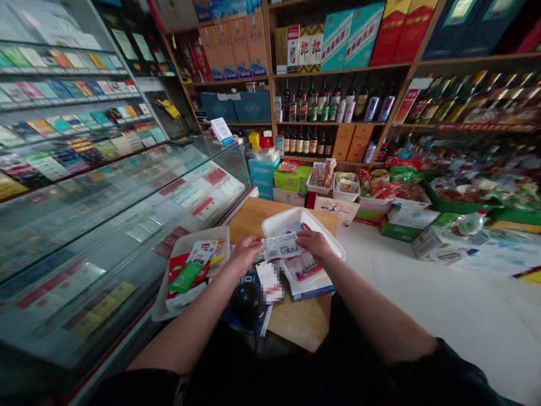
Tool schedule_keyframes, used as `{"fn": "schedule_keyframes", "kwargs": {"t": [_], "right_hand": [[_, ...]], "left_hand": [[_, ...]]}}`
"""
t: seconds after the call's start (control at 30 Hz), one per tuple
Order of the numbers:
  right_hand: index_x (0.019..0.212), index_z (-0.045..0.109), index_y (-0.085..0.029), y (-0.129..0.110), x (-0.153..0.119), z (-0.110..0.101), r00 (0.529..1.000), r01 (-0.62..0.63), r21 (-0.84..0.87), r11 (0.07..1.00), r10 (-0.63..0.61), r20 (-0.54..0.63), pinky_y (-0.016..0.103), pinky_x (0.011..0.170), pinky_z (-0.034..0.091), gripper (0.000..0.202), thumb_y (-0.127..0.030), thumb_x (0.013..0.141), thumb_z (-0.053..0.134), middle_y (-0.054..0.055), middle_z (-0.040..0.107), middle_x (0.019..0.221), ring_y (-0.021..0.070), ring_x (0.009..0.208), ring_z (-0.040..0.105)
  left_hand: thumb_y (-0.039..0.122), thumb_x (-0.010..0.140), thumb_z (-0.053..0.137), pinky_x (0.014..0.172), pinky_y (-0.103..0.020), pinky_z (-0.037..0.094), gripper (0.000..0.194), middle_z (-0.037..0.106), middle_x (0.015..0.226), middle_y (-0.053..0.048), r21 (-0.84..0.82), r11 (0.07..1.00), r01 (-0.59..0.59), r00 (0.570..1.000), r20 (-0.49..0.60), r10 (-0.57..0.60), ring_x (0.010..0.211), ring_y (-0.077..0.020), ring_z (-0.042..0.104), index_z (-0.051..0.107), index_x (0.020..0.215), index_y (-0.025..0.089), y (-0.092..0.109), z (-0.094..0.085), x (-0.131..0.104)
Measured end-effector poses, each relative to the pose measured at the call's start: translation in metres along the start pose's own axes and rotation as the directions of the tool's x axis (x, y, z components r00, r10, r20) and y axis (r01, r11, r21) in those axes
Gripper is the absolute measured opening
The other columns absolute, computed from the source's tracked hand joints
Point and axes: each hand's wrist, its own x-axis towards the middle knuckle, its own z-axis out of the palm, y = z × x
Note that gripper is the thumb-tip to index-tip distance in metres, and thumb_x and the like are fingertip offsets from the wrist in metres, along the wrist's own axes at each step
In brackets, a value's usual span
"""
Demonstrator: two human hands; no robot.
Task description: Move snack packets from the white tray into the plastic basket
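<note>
Closest in, a black rounded device (247, 303) sits at the near edge of the wooden table (302, 321), just below the hands. Above it, both forearms reach in and meet over the table: the left hand (245, 252) pinches the left end of a small flat packet (282, 246), and the right hand (313, 243) pinches its right end, so both hands are closed on it and hold it stretched level between them. The packet is white and thin, printed with a barcode and dark lettering, its long side running left to right. It hangs just above the near rim of a white tray (291, 219), which holds another flat packet with a red and blue strip (307, 272). Left of the table's middle, a second, shallower tray (184, 248) carries red, green and yellow sachets (192, 269). Further left of the table runs a long glass counter (127, 214) filled with rows of small boxes. Beyond the table's far end stand open bins of snacks (333, 180), then wooden shelves with dark bottles (313, 104) and boxed goods on top.
</note>
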Motion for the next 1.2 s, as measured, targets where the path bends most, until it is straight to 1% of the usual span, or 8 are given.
{"fn": "schedule_keyframes", "kwargs": {"t": [0.17, 0.3, 0.47, 0.67, 0.8, 0.93, 1.07, 1.2], "right_hand": [[0.097, 0.071, -0.015, 0.010, -0.003, 0.033, 0.997, 0.049, 0.023, 0.999, -0.050, 0.060, 0.029, 0.067, 0.055, 0.037, -0.024, 0.062, 0.077, 0.004, 0.075, 0.077, 0.0192, 0.071, 0.069], [0.102, 0.071, -0.016, 0.023, -0.007, 0.059, 0.994, 0.090, -0.064, 0.994, -0.086, 0.073, 0.030, 0.069, 0.055, 0.038, -0.029, 0.066, 0.075, 0.003, 0.075, 0.077, 0.0190, 0.072, 0.069], [0.108, 0.071, -0.012, 0.036, -0.016, 0.087, 0.987, 0.158, -0.138, 0.978, -0.152, 0.056, 0.027, 0.068, 0.051, 0.045, -0.031, 0.068, 0.072, 0.001, 0.072, 0.073, 0.0164, 0.069, 0.065], [0.106, 0.074, -0.013, 0.043, -0.028, 0.106, 0.983, 0.178, -0.292, 0.940, -0.184, 0.007, 0.027, 0.067, 0.051, 0.040, -0.032, 0.072, 0.069, 0.002, 0.072, 0.076, 0.0172, 0.071, 0.065], [0.108, 0.075, -0.013, 0.041, -0.035, 0.111, 0.977, 0.198, -0.377, 0.905, -0.213, 0.001, 0.027, 0.069, 0.051, 0.038, -0.030, 0.075, 0.066, 0.004, 0.075, 0.080, 0.0181, 0.074, 0.066], [0.105, 0.076, -0.016, 0.039, -0.039, 0.113, 0.967, 0.211, -0.500, 0.840, -0.253, -0.017, 0.027, 0.072, 0.051, 0.034, -0.026, 0.076, 0.063, 0.005, 0.077, 0.087, 0.0185, 0.078, 0.068], [0.108, 0.075, -0.017, 0.042, -0.038, 0.113, 0.970, 0.208, -0.514, 0.832, -0.244, -0.001, 0.026, 0.071, 0.051, 0.034, -0.026, 0.078, 0.063, 0.004, 0.077, 0.087, 0.0178, 0.077, 0.069], [0.108, 0.075, -0.017, 0.041, -0.036, 0.116, 0.968, 0.219, -0.506, 0.834, -0.249, 0.009, 0.026, 0.070, 0.051, 0.034, -0.027, 0.078, 0.065, 0.003, 0.077, 0.084, 0.0178, 0.076, 0.069]], "left_hand": [[0.043, 0.065, 0.084, 0.093, -0.040, 0.051, 0.061, 0.077, 0.099, -0.009, 0.107, 0.993, -0.050, 0.999, -0.001, 0.050, 0.095, -0.0250, 0.072, 0.068, 0.117, 0.016, 0.004, -0.039, -0.014], [0.044, 0.070, 0.080, 0.092, -0.042, 0.053, 0.064, 0.077, 0.102, -0.011, 0.182, 0.981, -0.065, 0.998, -0.005, 0.067, 0.096, -0.0269, 0.072, 0.066, 0.125, 0.015, 0.001, -0.069, -0.026], [0.041, 0.074, 0.076, 0.094, -0.041, 0.052, 0.061, 0.076, 0.106, -0.012, 0.267, 0.960, -0.086, 0.994, -0.044, 0.101, 0.098, -0.0260, 0.072, 0.065, 0.128, 0.014, -0.006, -0.094, -0.039], [0.043, 0.079, 0.070, 0.092, -0.040, 0.053, 0.058, 0.077, 0.103, -0.009, 0.309, 0.944, -0.114, 0.990, -0.048, 0.135, 0.097, -0.0253, 0.072, 0.063, 0.129, 0.015, -0.015, -0.107, -0.053], [0.041, 0.080, 0.068, 0.092, -0.039, 0.054, 0.055, 0.077, 0.107, -0.011, 0.388, 0.912, -0.135, 0.985, -0.047, 0.166, 0.098, -0.0253, 0.073, 0.064, 0.128, 0.014, -0.020, -0.111, -0.058], [0.040, 0.083, 0.064, 0.088, -0.038, 0.056, 0.053, 0.077, 0.109, -0.011, 0.447, 0.884, -0.135, 0.979, -0.078, 0.189, 0.095, -0.0248, 0.074, 0.063, 0.130, 0.016, -0.028, -0.114, -0.060], [0.039, 0.082, 0.064, 0.089, -0.038, 0.056, 0.053, 0.077, 0.104, -0.009, 0.467, 0.870, -0.159, 0.975, -0.064, 0.213, 0.095, -0.0245, 0.074, 0.063, 0.130, 0.017, -0.032, -0.115, -0.061], [0.039, 0.082, 0.065, 0.092, -0.039, 0.055, 0.050, 0.077, 0.104, -0.009, 0.463, 0.869, -0.175, 0.969, -0.075, 0.235, 0.097, -0.0245, 0.073, 0.063, 0.127, 0.017, -0.027, -0.114, -0.064]]}}
